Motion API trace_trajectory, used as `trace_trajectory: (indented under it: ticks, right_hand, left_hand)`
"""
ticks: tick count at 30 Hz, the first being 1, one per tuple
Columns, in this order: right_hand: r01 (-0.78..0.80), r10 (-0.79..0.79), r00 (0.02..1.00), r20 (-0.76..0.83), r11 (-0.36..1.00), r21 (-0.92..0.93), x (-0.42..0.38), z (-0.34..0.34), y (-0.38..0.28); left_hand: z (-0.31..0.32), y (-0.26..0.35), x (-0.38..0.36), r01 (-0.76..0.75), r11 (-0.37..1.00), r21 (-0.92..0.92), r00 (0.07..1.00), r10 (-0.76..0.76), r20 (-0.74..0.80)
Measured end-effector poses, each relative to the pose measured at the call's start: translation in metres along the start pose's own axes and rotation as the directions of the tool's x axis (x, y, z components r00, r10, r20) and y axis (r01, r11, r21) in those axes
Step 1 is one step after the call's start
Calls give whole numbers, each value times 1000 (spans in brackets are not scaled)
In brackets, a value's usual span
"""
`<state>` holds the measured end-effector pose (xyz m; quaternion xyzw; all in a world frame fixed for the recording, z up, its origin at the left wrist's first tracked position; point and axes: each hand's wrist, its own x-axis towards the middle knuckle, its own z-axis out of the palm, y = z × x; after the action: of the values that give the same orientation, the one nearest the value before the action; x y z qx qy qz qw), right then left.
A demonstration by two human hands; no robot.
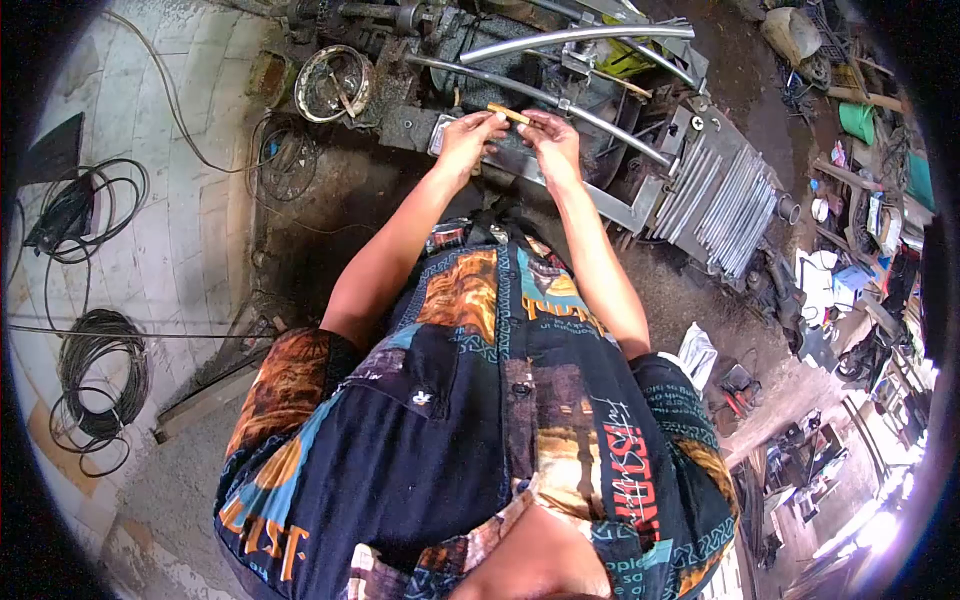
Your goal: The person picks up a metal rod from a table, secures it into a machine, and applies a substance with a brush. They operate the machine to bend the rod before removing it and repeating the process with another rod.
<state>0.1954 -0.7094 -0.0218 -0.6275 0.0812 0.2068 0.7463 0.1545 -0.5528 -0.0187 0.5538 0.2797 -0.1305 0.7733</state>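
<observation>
A short, thin yellow-tan stick [508, 113] spans the gap between my two hands, above the near edge of a machine bench. My left hand [468, 146] is closed, its thumb and fingertips at the stick's left part. At the right end, my right hand [552, 145] pinches it with thumb and fingers. What kind of stick it is I cannot make out. Just beyond my hands runs a long metal rod [500, 86], with a thicker curved metal tube [580, 36] behind it. A flat metal bar [600, 203] lies below and right of my right hand.
Many cut metal rods [735, 215] lie side by side at the right. A round, stained pan [334, 84] with a stick in it stands at the left. Coiled wire [100, 370] and a black cable [90, 215] lie on the left floor. Scrap and tools clutter the far right.
</observation>
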Motion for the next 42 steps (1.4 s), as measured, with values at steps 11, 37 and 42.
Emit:
trace_trajectory:
  ticks: [11, 37, 42]
  right_hand:
    - [43, -24, 997, 79, 967, -251, 4, 14, -14]
    - [27, 9, 997, 81, 897, -441, 31, 3, -7]
    - [7, 73, 992, 108, 796, -605, 46, -5, -3]
  left_hand:
    - [-22, 2, 15, -261, 907, 331, 960, 209, 185]
    - [-43, 32, 71, -553, 638, 536, 807, 249, 536]
    - [-41, 27, 92, -596, 630, 498, 758, 236, 608]
